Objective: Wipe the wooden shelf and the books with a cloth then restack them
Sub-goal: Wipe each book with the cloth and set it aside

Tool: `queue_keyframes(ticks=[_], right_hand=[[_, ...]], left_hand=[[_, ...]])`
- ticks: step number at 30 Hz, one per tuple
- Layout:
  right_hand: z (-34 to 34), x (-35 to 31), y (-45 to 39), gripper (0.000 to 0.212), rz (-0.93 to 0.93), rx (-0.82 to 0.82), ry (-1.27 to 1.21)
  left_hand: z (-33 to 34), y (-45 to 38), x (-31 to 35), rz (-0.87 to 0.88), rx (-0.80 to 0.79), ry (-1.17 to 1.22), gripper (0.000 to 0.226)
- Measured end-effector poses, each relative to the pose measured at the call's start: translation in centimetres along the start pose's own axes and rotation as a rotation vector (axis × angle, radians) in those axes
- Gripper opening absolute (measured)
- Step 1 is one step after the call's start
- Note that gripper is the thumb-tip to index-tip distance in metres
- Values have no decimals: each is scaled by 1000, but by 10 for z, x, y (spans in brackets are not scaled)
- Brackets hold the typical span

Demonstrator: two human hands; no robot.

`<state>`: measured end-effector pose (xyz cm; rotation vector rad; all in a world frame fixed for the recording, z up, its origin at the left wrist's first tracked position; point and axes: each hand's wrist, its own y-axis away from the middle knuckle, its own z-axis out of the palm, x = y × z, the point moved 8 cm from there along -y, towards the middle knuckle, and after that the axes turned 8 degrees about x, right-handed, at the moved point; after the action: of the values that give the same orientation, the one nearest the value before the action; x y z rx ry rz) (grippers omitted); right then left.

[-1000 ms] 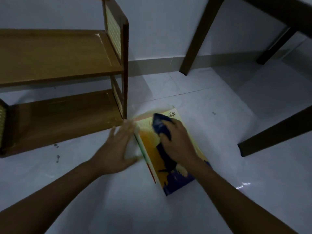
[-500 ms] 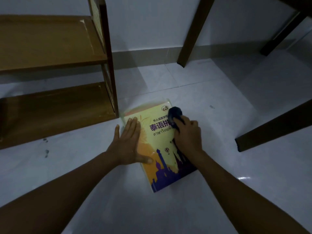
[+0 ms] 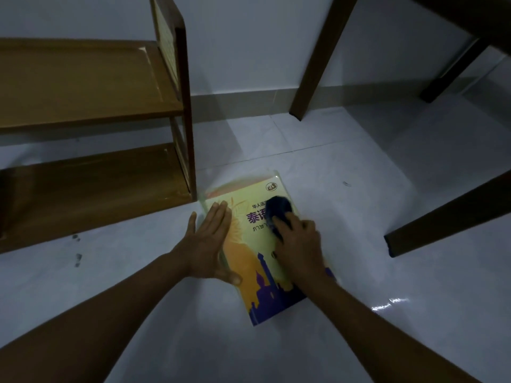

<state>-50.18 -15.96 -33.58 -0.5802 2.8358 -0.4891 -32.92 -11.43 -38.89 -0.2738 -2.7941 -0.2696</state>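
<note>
The yellow and purple paperback book (image 3: 257,261) lies flat on the white tiled floor (image 3: 387,203), at 4 o'clock from the brown wooden shelf (image 3: 91,172). The left hand (image 3: 210,244) presses it with straight fingers; the right hand (image 3: 298,244) grips a dark blue cloth (image 3: 279,210) on its cover.

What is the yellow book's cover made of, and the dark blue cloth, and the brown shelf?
The yellow book looks like glossy printed card or paper, faintly shiny. The dark blue cloth bunches softly under the right hand, so probably fabric. The brown shelf shows grain, likely wood or veneer.

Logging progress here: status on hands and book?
Left hand flat on book. Right hand presses cloth on cover. Shelf bare, nothing blocking.
</note>
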Motion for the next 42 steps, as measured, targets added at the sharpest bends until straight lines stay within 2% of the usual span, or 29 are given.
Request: queue_keyframes(ticks=[2, 4, 6, 8, 12, 19, 21, 24, 26, 29, 31, 33, 34, 36, 40, 42], right_hand=[[2, -45, 26, 41, -150, -44, -50], [10, -87, 61, 43, -317, -202, -148], [8, -87, 64, 46, -352, -249, -194], [6, -53, 42, 46, -242, -211, -168], [-5, 40, 11, 41, 138, -92, -46], [-3, 50, 18, 46, 137, -41, 45], [-5, 53, 16, 46, 137, -21, 59], [3, 55, 21, 43, 186, -94, 55], [1, 49, 17, 33, 208, -101, 15], [-13, -3, -6, 26, 223, -117, -189], [-30, -72, -23, 20, 147, -140, -397], [-45, -141, -29, 27, 47, -191, -552], [-50, -168, -30, 26, 32, -220, -612], [-56, -206, -28, 10, 102, -325, -718], [-62, -263, -11, 12, 255, -559, -901], [-66, -286, -1, 9, 290, -637, -944]], left_hand=[[-1, -2, -2, 5, 15, -2, 151], [0, 0, -5, 13, 37, -52, 150], [-1, 2, -6, 34, 82, -138, 141], [-3, 3, -7, 21, 91, -153, 138], [-5, 2, -3, 29, 60, -190, 141], [-23, 20, 2, 79, 8, -143, 127], [-32, 46, -7, 86, 48, -119, 118], [-39, 107, -35, 79, 16, -98, 103], [-53, 148, -61, -12, -7, -41, 92], [-81, 190, -89, -223, -45, 75, 93], [-98, 209, -104, -361, -2, 206, 96], [-112, 234, -118, -474, 76, 333, 110], [-115, 245, -126, -524, 108, 378, 108], [-120, 269, -140, -600, 165, 429, 80], [-138, 307, -150, -704, 333, 558, 48], [-140, 313, -142, -739, 374, 731, 37]])
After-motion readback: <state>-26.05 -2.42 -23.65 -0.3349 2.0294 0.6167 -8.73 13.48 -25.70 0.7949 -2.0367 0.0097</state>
